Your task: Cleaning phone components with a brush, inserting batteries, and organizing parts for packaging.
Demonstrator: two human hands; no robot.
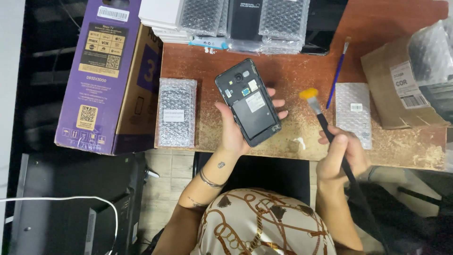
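Fingers of left hand curl round the edges of a phone, palm under it, grip closed on it. Phone is held above the desk, back cover off, battery bay empty, camera end pointing away from the person. Right hand is closed on a brush: black handle runs back through the fist, yellow bristles stick out just right of the phone, not touching it.

Progress, as a judgement: cover and battery look already out; bristles are clear of the phone, so brushing of the open back seems pending or mid-pass. No loose cover or battery is visible to refit.

Counts, placed from the phone:
- 1 open phone, 1 yellow-tipped brush.
- 1 thin blue brush lying on the desk, right and beyond.
- 2 single bubble-wrapped packs on the desk: one left, one right.
- Stack of wrapped packs and white boxes beyond it at the far edge; at least 3 wrapped, exact count unclear.
- 1 purple carton far left.
- 1 brown parcel far right.
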